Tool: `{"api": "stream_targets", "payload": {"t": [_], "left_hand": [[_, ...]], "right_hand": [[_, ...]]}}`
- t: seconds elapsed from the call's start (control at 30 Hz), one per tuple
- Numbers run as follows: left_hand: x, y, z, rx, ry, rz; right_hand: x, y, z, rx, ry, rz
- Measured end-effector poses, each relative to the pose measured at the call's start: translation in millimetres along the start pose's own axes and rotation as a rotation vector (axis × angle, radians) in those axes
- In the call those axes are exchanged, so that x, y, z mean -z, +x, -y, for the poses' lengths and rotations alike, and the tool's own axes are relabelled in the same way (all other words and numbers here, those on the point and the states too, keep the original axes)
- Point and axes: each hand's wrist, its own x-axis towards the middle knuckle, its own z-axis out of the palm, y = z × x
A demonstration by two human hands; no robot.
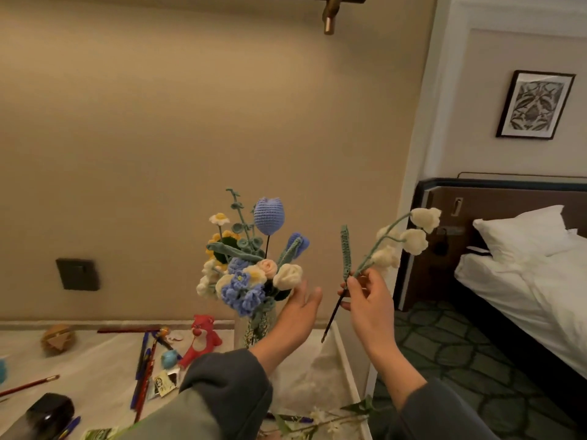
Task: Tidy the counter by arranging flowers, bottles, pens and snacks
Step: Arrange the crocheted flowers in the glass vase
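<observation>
Flower stem [384,257] with white bells is in the right hand [368,300], grip clamped on it, just beside the bouquet [247,268] in the vase [257,325]. The left hand [298,312], grip apart, stands between them. Pens [143,366] and a red bear [203,336] lie on the counter [95,354].

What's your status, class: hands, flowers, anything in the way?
Right hand pinches white bell-flower stem, held up clear of vase. Left hand open beside bouquet. Pens and red toy loose on counter, not blocking.

white crochet stem [406,239] | held aloft, tilted right | bouquet [251,265] upright in vase
</observation>
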Motion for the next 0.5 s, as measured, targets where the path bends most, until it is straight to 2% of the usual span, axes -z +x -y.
{"api": "stream_targets", "payload": {"t": [0.17,0.2,0.4,0.5], "left_hand": [[10,1,-17,-0.085,-0.281,-0.294],[13,1,-17,-0.082,-0.313,-0.307],[24,5,-7,0.001,-0.347,-0.161],[25,-7,-7,-0.007,-0.472,-0.097]], "right_hand": [[-8,17,-1,-0.007,0.137,0.014],[-12,21,2,-0.005,0.161,0.010],[-36,38,22,0.055,0.304,-0.032],[-48,42,28,0.062,0.370,-0.044]]}}
